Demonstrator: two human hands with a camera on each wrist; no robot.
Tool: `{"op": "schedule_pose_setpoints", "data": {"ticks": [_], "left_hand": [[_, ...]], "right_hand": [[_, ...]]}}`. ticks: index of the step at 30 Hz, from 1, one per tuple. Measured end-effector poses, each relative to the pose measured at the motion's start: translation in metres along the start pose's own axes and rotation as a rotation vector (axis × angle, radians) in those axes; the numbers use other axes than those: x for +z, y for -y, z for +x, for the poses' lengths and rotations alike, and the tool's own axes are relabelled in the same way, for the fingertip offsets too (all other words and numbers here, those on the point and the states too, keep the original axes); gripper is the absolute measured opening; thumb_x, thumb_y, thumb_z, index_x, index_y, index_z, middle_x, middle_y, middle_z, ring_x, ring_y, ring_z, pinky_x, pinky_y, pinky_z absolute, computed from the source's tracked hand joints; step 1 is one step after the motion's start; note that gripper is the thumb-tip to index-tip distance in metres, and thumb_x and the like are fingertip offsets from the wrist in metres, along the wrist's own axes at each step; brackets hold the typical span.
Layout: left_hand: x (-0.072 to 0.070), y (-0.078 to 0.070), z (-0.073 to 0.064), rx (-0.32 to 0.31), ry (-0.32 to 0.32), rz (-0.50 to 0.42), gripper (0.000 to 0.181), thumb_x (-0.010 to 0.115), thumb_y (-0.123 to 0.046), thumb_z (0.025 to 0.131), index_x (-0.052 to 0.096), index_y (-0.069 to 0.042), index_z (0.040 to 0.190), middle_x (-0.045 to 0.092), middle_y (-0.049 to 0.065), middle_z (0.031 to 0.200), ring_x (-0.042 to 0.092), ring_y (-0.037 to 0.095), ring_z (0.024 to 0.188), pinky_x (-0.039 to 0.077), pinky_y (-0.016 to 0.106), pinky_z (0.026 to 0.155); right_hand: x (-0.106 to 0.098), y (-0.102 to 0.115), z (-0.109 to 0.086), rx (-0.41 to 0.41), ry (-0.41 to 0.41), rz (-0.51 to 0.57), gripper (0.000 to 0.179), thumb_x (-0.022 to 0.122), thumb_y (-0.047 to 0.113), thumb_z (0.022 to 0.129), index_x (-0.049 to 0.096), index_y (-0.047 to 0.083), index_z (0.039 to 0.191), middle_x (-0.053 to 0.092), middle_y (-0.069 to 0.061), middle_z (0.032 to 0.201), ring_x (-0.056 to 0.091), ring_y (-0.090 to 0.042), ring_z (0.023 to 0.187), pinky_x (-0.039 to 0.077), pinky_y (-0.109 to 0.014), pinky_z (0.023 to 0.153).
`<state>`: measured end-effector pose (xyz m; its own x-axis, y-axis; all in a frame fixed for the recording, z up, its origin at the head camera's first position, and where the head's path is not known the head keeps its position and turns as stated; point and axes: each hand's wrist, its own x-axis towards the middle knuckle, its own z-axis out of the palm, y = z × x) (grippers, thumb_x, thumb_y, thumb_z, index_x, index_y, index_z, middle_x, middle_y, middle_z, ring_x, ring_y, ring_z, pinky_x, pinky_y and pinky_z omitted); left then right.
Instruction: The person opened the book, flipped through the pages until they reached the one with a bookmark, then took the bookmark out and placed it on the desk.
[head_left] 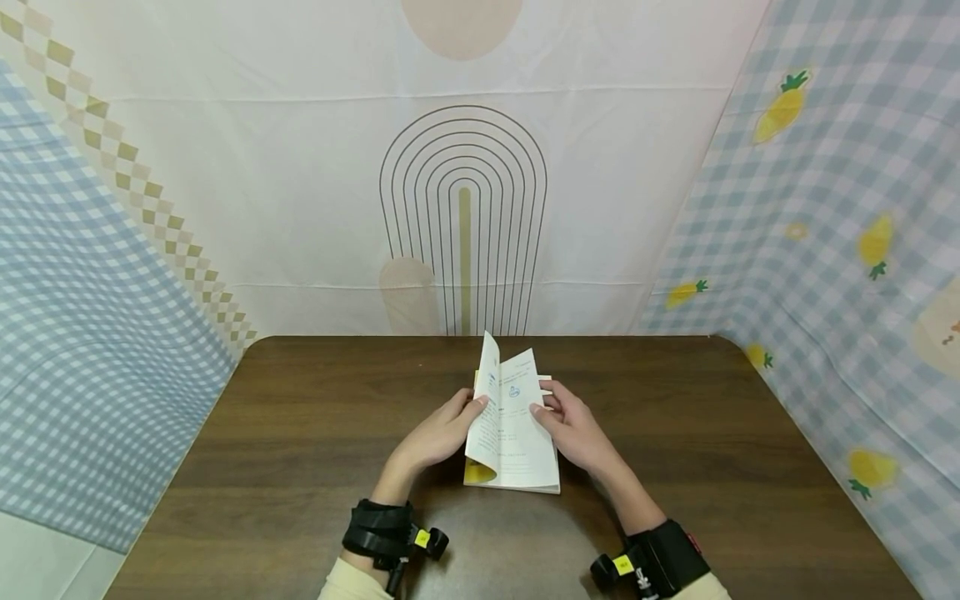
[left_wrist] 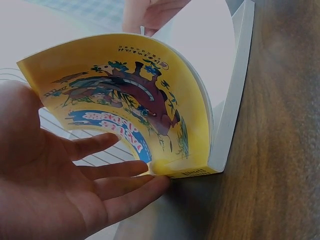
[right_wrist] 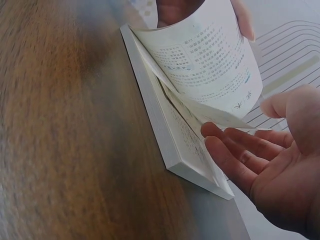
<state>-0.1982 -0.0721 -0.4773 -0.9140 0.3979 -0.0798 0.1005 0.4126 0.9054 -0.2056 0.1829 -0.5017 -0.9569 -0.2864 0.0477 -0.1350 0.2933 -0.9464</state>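
An open paperback book (head_left: 525, 442) with printed white pages stands at the middle of the table. Its yellow cover (left_wrist: 125, 65), printed with a colourful animal picture, bends back in the left wrist view. My left hand (head_left: 441, 429) holds the left-hand cover and pages, thumb on the page side and fingers behind. On the other side, my right hand (head_left: 576, 427) holds the right-hand page edge, thumb on the page. In the right wrist view, the right fingers lie under a lifted page (right_wrist: 215, 70), above the thick lower block of pages.
The brown wooden table (head_left: 300, 467) extends around the book. A white patterned cloth (head_left: 300, 183) hangs behind it. Checked cloths hang at the sides, the right one (head_left: 825, 208) with pineapple prints. Black wrist straps (head_left: 378, 529) with cameras are on both forearms.
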Motion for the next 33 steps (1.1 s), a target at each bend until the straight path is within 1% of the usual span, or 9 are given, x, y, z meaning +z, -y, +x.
{"op": "schedule_pose_setpoints", "data": {"ticks": [6,11,20,25,28,33], "left_hand": [[0.000,-0.001,-0.001,-0.003,0.001,-0.004,0.062,0.039,-0.050,0.114,0.049,0.001,0.147,0.067,0.013,0.123,0.065,0.024,0.114,0.049,0.052,0.103],[0.000,-0.002,-0.001,-0.019,-0.003,0.006,0.064,0.039,-0.053,0.113,0.049,0.000,0.148,0.067,0.013,0.126,0.064,0.026,0.117,0.048,0.054,0.105],[-0.001,-0.002,0.000,-0.017,-0.004,0.004,0.064,0.039,-0.053,0.113,0.049,0.000,0.148,0.067,0.013,0.126,0.064,0.026,0.117,0.049,0.054,0.104],[0.000,-0.001,0.000,-0.018,-0.006,0.015,0.065,0.039,-0.054,0.113,0.049,0.000,0.148,0.067,0.011,0.126,0.064,0.025,0.117,0.049,0.054,0.104],[0.000,0.000,0.001,-0.015,-0.007,0.019,0.065,0.039,-0.054,0.113,0.049,-0.001,0.148,0.068,0.011,0.124,0.064,0.024,0.115,0.049,0.054,0.103],[0.001,0.000,0.001,-0.016,0.000,0.011,0.066,0.039,-0.054,0.113,0.049,0.000,0.148,0.068,0.011,0.125,0.065,0.024,0.115,0.049,0.055,0.103]], "right_hand": [[0.001,0.003,-0.001,-0.015,0.010,-0.023,0.047,0.059,0.014,0.110,0.049,-0.001,0.153,0.064,-0.025,0.139,0.070,-0.031,0.110,0.059,-0.032,0.082],[0.001,0.005,-0.002,-0.004,0.028,-0.061,0.051,0.059,0.017,0.110,0.046,0.000,0.157,0.060,-0.024,0.145,0.070,-0.030,0.112,0.059,-0.034,0.085],[0.002,0.010,-0.003,0.029,0.057,-0.078,0.056,0.061,0.019,0.110,0.042,0.006,0.161,0.058,-0.015,0.151,0.069,-0.025,0.114,0.058,-0.035,0.089],[0.002,0.010,-0.003,0.020,0.063,-0.078,0.057,0.061,0.019,0.110,0.042,0.005,0.161,0.057,-0.016,0.151,0.069,-0.026,0.114,0.058,-0.035,0.090],[0.001,0.010,-0.004,0.004,0.070,-0.072,0.057,0.061,0.019,0.110,0.041,0.003,0.161,0.056,-0.019,0.151,0.069,-0.028,0.116,0.058,-0.036,0.090],[0.001,0.011,-0.005,0.003,0.066,-0.080,0.056,0.061,0.018,0.110,0.042,0.004,0.161,0.057,-0.018,0.151,0.069,-0.027,0.115,0.058,-0.036,0.091]]}}
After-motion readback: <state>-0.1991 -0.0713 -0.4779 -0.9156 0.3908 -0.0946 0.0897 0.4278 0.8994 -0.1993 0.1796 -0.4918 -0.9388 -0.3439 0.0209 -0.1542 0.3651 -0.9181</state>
